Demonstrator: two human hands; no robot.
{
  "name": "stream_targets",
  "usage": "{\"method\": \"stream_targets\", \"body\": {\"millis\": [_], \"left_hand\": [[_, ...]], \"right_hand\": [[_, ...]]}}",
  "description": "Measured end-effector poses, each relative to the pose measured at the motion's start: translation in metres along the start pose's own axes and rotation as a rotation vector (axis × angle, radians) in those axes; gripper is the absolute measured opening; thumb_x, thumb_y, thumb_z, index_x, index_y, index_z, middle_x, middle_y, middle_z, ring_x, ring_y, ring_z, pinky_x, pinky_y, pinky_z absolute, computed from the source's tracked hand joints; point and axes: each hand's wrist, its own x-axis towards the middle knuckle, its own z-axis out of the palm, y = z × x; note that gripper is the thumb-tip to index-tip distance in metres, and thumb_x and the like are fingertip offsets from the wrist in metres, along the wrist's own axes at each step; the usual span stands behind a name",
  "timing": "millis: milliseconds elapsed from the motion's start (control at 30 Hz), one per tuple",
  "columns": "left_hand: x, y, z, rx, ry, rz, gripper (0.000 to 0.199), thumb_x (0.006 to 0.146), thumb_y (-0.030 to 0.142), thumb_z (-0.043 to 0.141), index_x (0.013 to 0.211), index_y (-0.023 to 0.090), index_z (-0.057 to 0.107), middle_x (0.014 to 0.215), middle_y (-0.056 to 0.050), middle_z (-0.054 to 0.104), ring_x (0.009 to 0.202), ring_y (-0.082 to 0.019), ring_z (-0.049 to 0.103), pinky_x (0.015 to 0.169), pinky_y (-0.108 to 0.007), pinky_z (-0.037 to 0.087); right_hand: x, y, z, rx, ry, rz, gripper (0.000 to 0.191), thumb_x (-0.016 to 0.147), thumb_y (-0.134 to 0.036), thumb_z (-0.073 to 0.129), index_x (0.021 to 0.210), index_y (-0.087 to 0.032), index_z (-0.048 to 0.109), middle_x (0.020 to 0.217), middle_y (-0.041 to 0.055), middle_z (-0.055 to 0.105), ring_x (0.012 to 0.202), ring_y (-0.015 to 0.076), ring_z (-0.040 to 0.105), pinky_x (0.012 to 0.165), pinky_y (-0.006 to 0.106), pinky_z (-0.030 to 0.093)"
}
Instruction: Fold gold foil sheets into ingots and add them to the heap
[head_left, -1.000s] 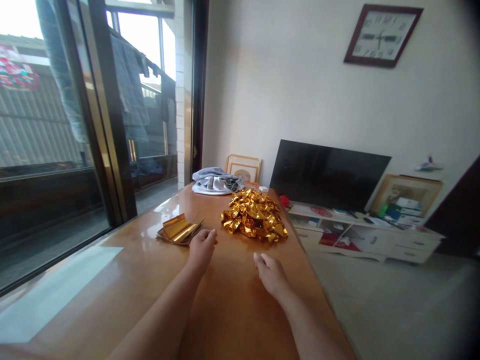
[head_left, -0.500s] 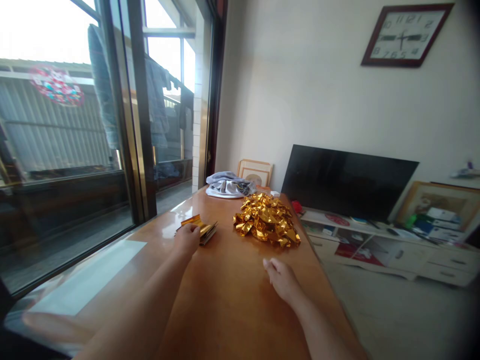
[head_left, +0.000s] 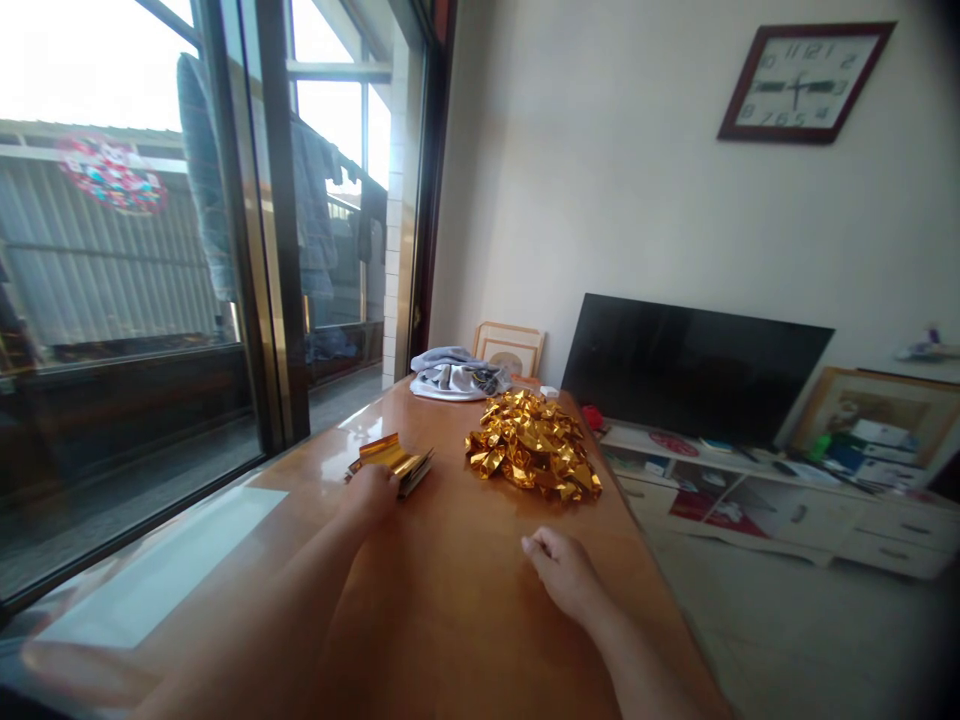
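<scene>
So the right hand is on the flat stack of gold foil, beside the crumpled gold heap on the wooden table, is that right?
Not quite: the head view shows the left hand on the flat stack of gold foil, not the right hand, which lies apart from it. The stack is beside the crumpled gold heap on the wooden table, as you said.

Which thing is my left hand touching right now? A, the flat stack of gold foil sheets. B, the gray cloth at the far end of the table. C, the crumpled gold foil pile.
A. The left hand sits against the flat stack of gold foil sheets, while the crumpled gold foil pile lies apart to its right.
</scene>
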Motion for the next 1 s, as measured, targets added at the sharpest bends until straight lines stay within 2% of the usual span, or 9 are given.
{"method": "stream_targets", "body": {"millis": [333,533,733,867,1000], "left_hand": [[-0.007,0.007,-0.006,-0.167,0.124,-0.071,0.02,0.057,0.031,0.08,0.051,0.023,0.063,0.051,-0.003,0.061,0.052,-0.021,0.056,0.052,-0.029,0.035],[-0.012,0.019,-0.023,-0.126,0.104,-0.08,0.011,0.066,0.031,0.069,0.059,0.023,0.069,0.058,-0.005,0.065,0.057,-0.022,0.057,0.055,-0.03,0.034],[-0.016,0.034,-0.037,-0.062,0.166,0.032,0.017,0.075,0.036,0.062,0.08,0.024,0.073,0.081,-0.005,0.071,0.074,-0.024,0.063,0.062,-0.03,0.038],[-0.024,0.051,-0.037,-0.076,0.157,0.207,0.025,0.08,0.044,0.061,0.092,0.023,0.068,0.089,-0.004,0.073,0.077,-0.021,0.065,0.064,-0.027,0.041],[-0.033,0.067,-0.037,-0.036,0.147,0.258,0.025,0.082,0.047,0.06,0.091,0.024,0.067,0.081,-0.002,0.071,0.073,-0.02,0.063,0.062,-0.027,0.04]], "right_hand": [[-0.003,-0.004,-0.001,-0.009,-0.001,0.001,0.037,0.092,-0.05,0.05,0.069,-0.022,0.049,0.061,-0.0027,0.05,0.06,0.015,0.046,0.057,0.025,0.031],[-0.002,-0.005,-0.002,-0.015,-0.001,-0.009,0.038,0.093,-0.05,0.049,0.069,-0.021,0.048,0.062,-0.0031,0.05,0.06,0.0147,0.046,0.057,0.025,0.031],[-0.003,-0.008,-0.005,-0.004,0.027,-0.016,0.038,0.093,-0.05,0.049,0.067,-0.022,0.045,0.06,-0.0034,0.048,0.06,0.0147,0.045,0.055,0.026,0.029],[-0.004,-0.014,-0.008,-0.002,0.05,-0.031,0.037,0.093,-0.048,0.049,0.067,-0.022,0.045,0.061,-0.0029,0.049,0.06,0.0148,0.046,0.055,0.026,0.028],[-0.003,-0.015,-0.009,-0.001,0.072,-0.029,0.036,0.092,-0.047,0.05,0.066,-0.022,0.047,0.06,-0.0023,0.051,0.059,0.015,0.047,0.055,0.026,0.028]]}}
